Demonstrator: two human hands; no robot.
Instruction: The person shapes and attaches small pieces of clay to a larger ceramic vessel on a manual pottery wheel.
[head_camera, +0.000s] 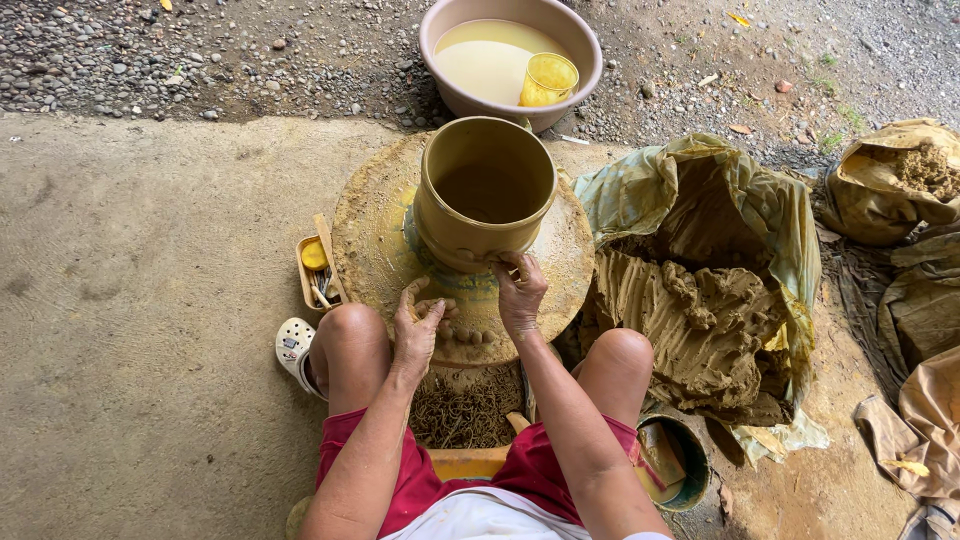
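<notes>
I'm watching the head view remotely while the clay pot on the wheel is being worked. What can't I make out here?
- Base of the tall tan clay pot, head view: right hand covers the join.
- Left hand: palm side turned away, contents unclear.
- Small wooden tool tray: items too small.
- Green bucket: right knee hides part.
- Brown sacks: cut off at the right edge.
</notes>
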